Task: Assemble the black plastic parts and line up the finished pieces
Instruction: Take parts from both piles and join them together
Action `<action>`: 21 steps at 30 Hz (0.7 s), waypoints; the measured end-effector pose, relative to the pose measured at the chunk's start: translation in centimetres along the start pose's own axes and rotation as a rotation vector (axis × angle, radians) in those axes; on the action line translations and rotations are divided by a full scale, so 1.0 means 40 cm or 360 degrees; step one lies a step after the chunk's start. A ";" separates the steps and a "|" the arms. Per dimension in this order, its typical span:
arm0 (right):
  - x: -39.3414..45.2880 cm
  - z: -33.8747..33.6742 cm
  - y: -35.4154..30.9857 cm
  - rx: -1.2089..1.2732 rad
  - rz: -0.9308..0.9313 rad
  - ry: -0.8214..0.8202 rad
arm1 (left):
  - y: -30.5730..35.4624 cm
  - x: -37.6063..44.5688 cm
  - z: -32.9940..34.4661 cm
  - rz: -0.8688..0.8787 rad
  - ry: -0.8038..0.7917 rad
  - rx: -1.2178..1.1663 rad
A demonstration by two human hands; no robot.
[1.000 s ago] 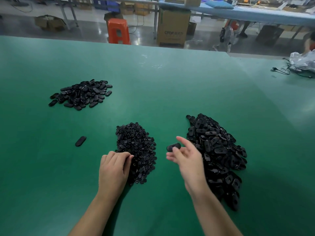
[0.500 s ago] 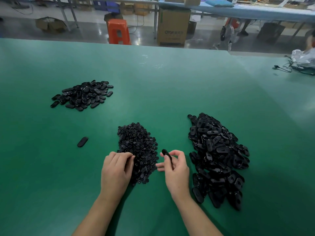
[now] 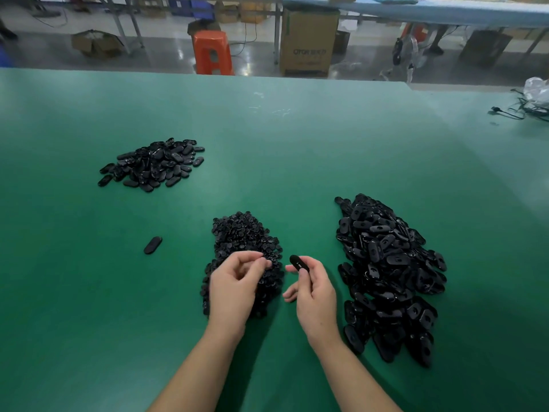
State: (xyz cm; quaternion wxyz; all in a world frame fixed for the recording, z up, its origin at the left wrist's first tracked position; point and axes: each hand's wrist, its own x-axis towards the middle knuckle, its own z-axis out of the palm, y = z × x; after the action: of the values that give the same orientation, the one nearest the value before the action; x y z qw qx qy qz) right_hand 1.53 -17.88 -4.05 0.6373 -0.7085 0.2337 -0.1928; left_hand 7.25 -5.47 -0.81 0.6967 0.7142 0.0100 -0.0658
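Landmark = small-parts pile (image 3: 243,257), on the bench (image 3: 297,144) near its front. Oblong-shell pile (image 3: 389,275) to its right, apart. Single oblong piece (image 3: 153,245) to its left, alone. Third pile (image 3: 153,165) left and farther back. Left hand (image 3: 234,289) over the landmark's near end; right hand (image 3: 315,292) just right of it, holding a shell (image 3: 298,263) between the two big piles.

1. Three heaps of black parts: oval pieces (image 3: 153,163) at 10 o'clock, small round parts (image 3: 243,236) at centre, slotted ovals (image 3: 389,263) at 3 o'clock.
2. One loose oval (image 3: 153,245) at 9 o'clock.
3. One held oval (image 3: 298,263).
4. Two hands.
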 end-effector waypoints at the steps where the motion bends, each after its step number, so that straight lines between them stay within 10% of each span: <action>1: 0.001 -0.001 -0.001 0.0001 0.0000 0.0026 | 0.011 -0.006 0.021 -0.0204 -0.0097 -0.0238; 7: 0.004 -0.004 0.009 -0.0133 -0.0058 0.0201 | 0.018 -0.039 0.082 -0.0572 -0.0271 -0.0529; 21: 0.000 -0.012 0.007 0.0109 0.0034 0.0152 | 0.018 -0.050 0.085 -0.0494 -0.0251 -0.0463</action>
State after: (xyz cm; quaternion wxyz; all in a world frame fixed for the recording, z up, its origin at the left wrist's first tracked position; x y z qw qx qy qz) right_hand 1.24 -18.28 -4.29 0.6513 -0.6739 0.2646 -0.2274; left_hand 5.09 -8.70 0.06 0.7726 0.5887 0.0746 -0.2257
